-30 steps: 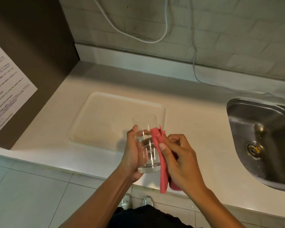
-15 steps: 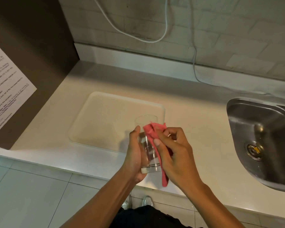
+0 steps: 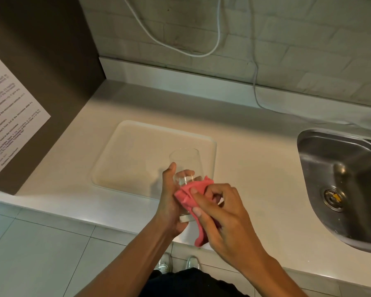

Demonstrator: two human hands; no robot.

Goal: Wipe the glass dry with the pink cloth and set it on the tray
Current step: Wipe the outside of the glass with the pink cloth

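Observation:
A clear drinking glass (image 3: 185,162) is held above the counter's front edge, tilted with its mouth away from me. My left hand (image 3: 169,202) grips its lower part from the left. The pink cloth (image 3: 191,194) is bunched against the glass's near side, pressed there by my right hand (image 3: 221,213), and its tail hangs down below the glass. A cream tray (image 3: 137,151) lies flat on the counter just behind and left of the glass, with nothing on it.
A steel sink (image 3: 347,179) with a drain is sunk into the white counter (image 3: 255,146) at the right. A dark panel with a printed notice (image 3: 11,116) walls the left side. White cables (image 3: 217,37) hang on the tiled back wall.
My right hand has slid the cloth from the glass's right side across and down onto its near side. The glass has tilted a little further away.

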